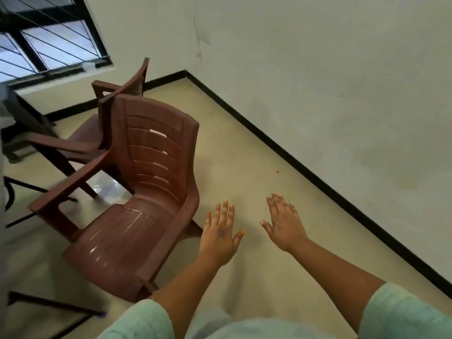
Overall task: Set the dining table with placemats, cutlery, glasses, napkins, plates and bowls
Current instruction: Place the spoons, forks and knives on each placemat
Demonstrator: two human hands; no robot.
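My left hand (pixel 220 231) and my right hand (pixel 283 221) are both stretched out in front of me over the bare floor, palms down, fingers straight and spread. Neither holds anything. No placemats, cutlery, glasses, napkins, plates or bowls are in view. The left hand hovers just right of a brown plastic chair (pixel 137 192) without touching it.
A second brown plastic chair (pixel 107 118) stands behind the first one. A table's edge and dark legs (pixel 22 216) show at the far left. A white wall with a black skirting (pixel 293 155) runs along the right, and a barred window (pixel 44 37) is at the top left.
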